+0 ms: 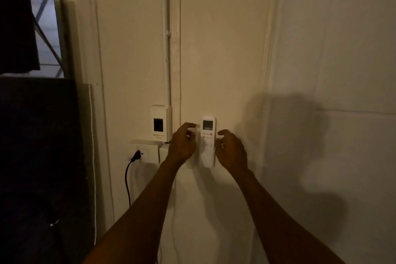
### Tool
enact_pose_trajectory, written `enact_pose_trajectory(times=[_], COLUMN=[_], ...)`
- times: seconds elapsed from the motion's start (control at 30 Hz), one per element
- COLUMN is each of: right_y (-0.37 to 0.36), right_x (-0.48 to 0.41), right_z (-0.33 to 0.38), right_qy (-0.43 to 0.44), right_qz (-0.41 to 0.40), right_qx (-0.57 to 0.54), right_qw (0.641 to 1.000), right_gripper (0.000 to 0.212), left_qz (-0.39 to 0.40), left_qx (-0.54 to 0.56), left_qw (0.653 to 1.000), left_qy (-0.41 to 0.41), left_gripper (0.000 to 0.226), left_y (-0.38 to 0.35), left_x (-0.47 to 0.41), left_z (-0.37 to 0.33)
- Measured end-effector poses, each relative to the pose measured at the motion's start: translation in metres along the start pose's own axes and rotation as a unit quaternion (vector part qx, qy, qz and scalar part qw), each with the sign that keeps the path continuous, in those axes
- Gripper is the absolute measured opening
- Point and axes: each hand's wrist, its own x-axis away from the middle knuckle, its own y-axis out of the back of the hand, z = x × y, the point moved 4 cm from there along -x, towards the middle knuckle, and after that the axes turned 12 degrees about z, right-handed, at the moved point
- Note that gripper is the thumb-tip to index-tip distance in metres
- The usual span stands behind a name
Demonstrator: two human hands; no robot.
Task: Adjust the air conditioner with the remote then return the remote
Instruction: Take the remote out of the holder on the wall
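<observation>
The remote (207, 141) hangs upright against the cream wall (225, 49), apparently in a holder hidden behind it, with curled, loosely spread fingers (189, 125) of the left hand (182, 143) just beside its left edge and those of the right hand (231, 149) close against its right edge; whether either hand actually touches it cannot be told in the dim light. A one-sided grip could tip the remote out of its seat and drop it. A switch box (159, 123) and a plugged socket (143, 152) sit nearby, left.
</observation>
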Motion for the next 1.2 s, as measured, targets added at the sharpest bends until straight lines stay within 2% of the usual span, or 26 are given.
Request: enact_pose_trajectory(times=[0.13, 0.3, 0.43, 0.57, 0.7, 0.9, 1.2], right_y=[-0.019, -0.031, -0.034, -0.038, -0.029, 0.008, 0.013], right_x=[-0.006, -0.021, -0.030, -0.031, -0.039, -0.058, -0.035], right_z=[-0.010, -0.013, -0.016, -0.016, -0.004, 0.027, 0.047], right_qy=[0.004, 0.036, 0.039, 0.043, 0.047, 0.120, 0.136], right_qz=[-0.052, -0.087, -0.113, -0.140, -0.173, -0.214, -0.180], right_qx=[-0.056, -0.113, -0.121, -0.140, -0.189, -0.214, -0.236], right_qw=[0.997, 0.989, 0.985, 0.979, 0.966, 0.946, 0.945], right_gripper=[0.026, 0.018, 0.014, 0.016, 0.017, 0.016, 0.011], left_qz=[-0.026, -0.041, -0.018, -0.027, -0.038, -0.016, 0.033], left_qx=[0.087, 0.114, 0.106, 0.119, 0.167, 0.240, 0.307], left_qw=[0.996, 0.992, 0.993, 0.990, 0.980, 0.958, 0.944], left_qy=[-0.016, -0.037, -0.052, -0.070, -0.104, -0.157, -0.117], left_gripper=[0.023, 0.017, 0.023, 0.024, 0.028, 0.033, 0.040], left_y=[-0.024, -0.029, -0.031, -0.026, -0.013, 0.021, 0.041], left_x=[-0.006, -0.023, -0.032, -0.034, -0.042, -0.059, -0.026], left_z=[0.018, 0.025, 0.027, 0.027, 0.012, -0.023, -0.024])
